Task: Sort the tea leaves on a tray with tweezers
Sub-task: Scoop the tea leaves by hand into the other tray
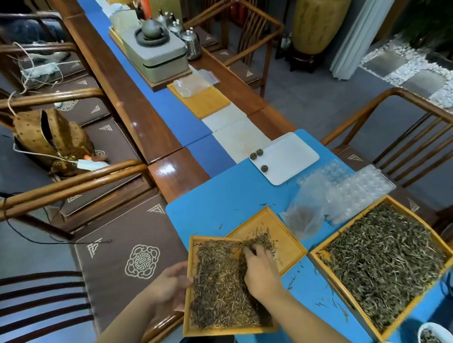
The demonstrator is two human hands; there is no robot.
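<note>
A yellow wooden tray (189, 287) full of dark tea leaves (219, 289) lies at the near edge of the blue mat. My left hand (170, 286) holds its left rim. My right hand (260, 272) lies over the leaves, its fingertips curled into them at the tray's far right corner. There the tray overlaps a second yellow tray (287, 242), and a small heap of leaves (262, 237) lies across both. No tweezers are visible. A large yellow tray (449, 259) of greener leaves (381, 258) sits to the right.
A white tray (291, 159) with three small dark tea balls, clear blister packs (361, 189) and a plastic bag (304, 214) lie further back. Two white bowls (445, 337) of leaves stand at the lower right. A tea set (158, 49) and wooden chairs flank the long table.
</note>
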